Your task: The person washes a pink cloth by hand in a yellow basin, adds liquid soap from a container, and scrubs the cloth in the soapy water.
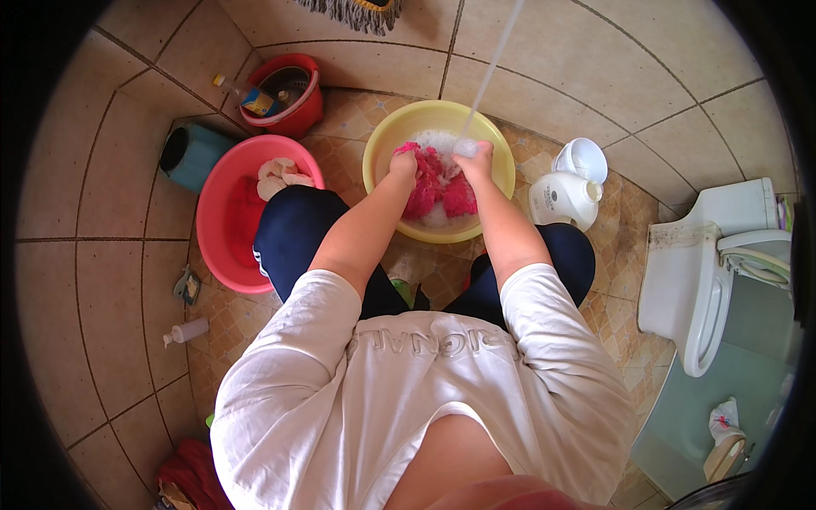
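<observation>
A yellow plastic basin [375, 143] stands on the floor before me, with white suds [440, 139] in its water. Bright pink wet cloth [424, 197] is bunched inside it. My left hand [403, 167] grips the cloth on its left side, fingertips partly hidden in the folds. On the other side, my right hand [477, 164] also has hold of the cloth, though suds and splashing cover some of its fingers. A stream of water [491, 70] falls from above and strikes right beside that hand's thumb.
Left of my knee is a pink basin [213, 223] with pale cloth [277, 178]. Behind it stand a red bucket [306, 111], a bottle [258, 101] and a blue bin [201, 153]. A white jug [561, 197] and bowls [583, 159] sit right, near a white toilet [679, 280].
</observation>
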